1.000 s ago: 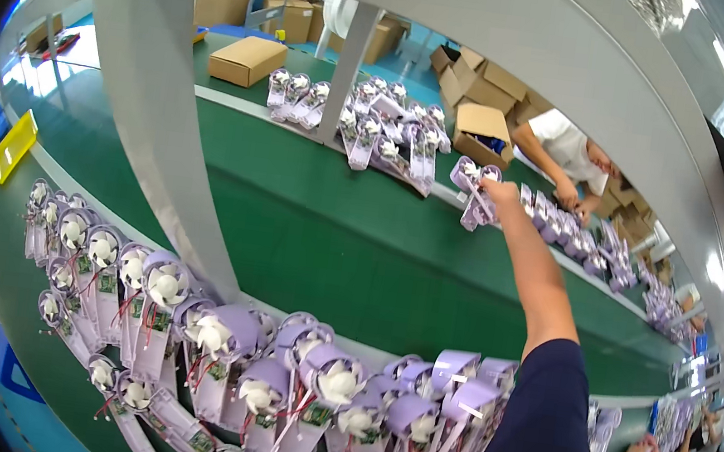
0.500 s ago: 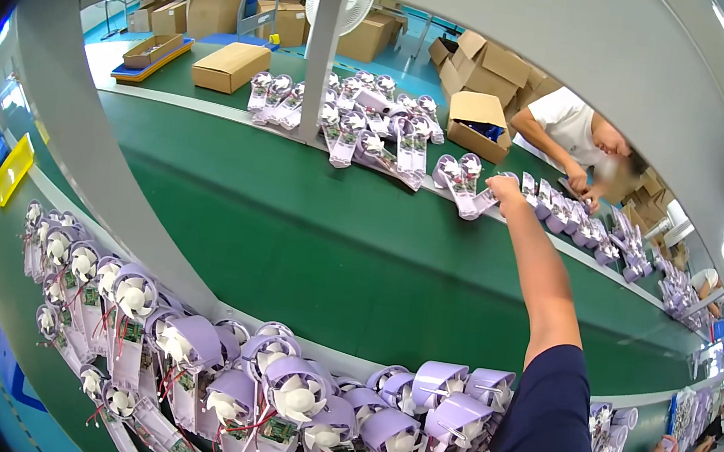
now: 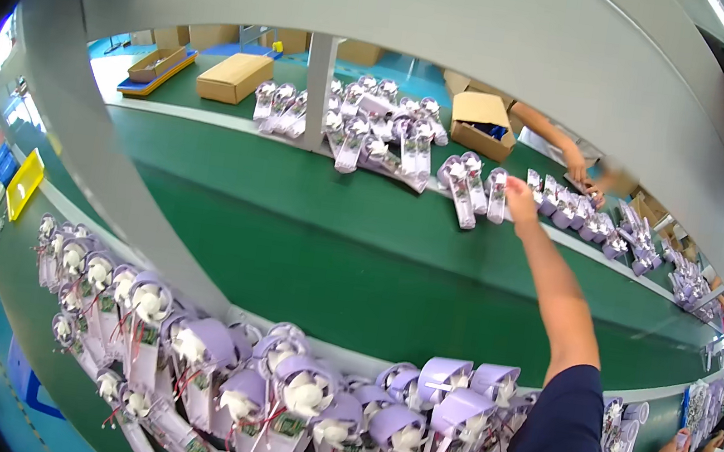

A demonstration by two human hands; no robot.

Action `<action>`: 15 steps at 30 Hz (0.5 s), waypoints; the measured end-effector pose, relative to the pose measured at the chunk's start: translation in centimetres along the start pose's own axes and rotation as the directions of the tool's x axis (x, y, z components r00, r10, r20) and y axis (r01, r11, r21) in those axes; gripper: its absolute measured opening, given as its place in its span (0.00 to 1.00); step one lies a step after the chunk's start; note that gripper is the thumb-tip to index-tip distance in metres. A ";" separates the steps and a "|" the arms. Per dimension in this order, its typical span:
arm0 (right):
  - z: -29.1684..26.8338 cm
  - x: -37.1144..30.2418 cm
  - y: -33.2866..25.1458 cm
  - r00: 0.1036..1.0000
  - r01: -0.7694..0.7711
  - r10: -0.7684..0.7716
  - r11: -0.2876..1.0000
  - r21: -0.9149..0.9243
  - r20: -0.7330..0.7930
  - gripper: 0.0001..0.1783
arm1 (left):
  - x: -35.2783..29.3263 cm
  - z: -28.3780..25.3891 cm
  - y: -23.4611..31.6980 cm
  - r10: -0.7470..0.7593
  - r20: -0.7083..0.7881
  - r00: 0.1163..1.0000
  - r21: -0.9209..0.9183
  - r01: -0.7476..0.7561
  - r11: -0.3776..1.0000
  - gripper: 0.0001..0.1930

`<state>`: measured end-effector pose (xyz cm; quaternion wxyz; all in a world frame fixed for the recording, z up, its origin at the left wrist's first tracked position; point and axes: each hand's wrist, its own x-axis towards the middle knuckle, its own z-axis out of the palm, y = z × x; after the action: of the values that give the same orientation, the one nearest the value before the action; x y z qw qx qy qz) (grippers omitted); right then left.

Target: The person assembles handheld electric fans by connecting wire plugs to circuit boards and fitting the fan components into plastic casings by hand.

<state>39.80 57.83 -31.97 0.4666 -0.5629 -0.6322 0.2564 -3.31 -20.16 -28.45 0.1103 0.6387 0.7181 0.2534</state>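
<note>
My right hand (image 3: 519, 199) reaches over the green conveyor belt (image 3: 329, 267) to its far edge. Its fingers are closed at the side of a light purple handheld fan housing (image 3: 495, 207) with white blades. Left of that piece, two similar fan housings (image 3: 462, 193) lie side by side, their handle ends toward the belt. Close to me, a dense row of purple fan housings (image 3: 294, 391) shows white blades, green circuit boards and red wires. My left hand is out of the picture.
Grey frame posts (image 3: 316, 92) and a beam cross the view. On the far side stand a box with blue contents (image 3: 482, 127), a closed carton (image 3: 233, 78) and more fan parts (image 3: 384, 128). A co-worker's hands (image 3: 583, 177) work at the far right. A yellow tray (image 3: 24, 184) sits left.
The fan housing at my right hand has turned from slanting to nearly straight, beside the two others. My hand has shifted slightly right, and the whole view has tilted a little.
</note>
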 end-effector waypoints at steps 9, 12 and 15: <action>-10.8 -7.3 -15.6 0.933 -0.297 0.165 0.854 0.428 0.320 0.16 | 2.4 -1.0 -0.2 0.137 -0.102 0.985 -0.136 -0.150 0.979 0.10; -9.2 -11.4 -18.8 0.902 -0.408 0.221 0.715 0.568 0.370 0.17 | 1.6 -0.1 3.8 0.246 -0.179 0.953 -0.591 -0.304 0.747 0.10; -7.1 -19.0 -25.4 0.917 -0.380 0.136 0.579 0.721 0.374 0.17 | 4.0 -2.3 13.8 0.727 -0.138 0.672 -0.893 -0.402 0.203 0.28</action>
<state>32.73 32.40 -13.05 0.5275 -0.3481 -0.4260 0.6474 6.81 -16.03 -18.85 0.4297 0.7360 0.1606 0.4979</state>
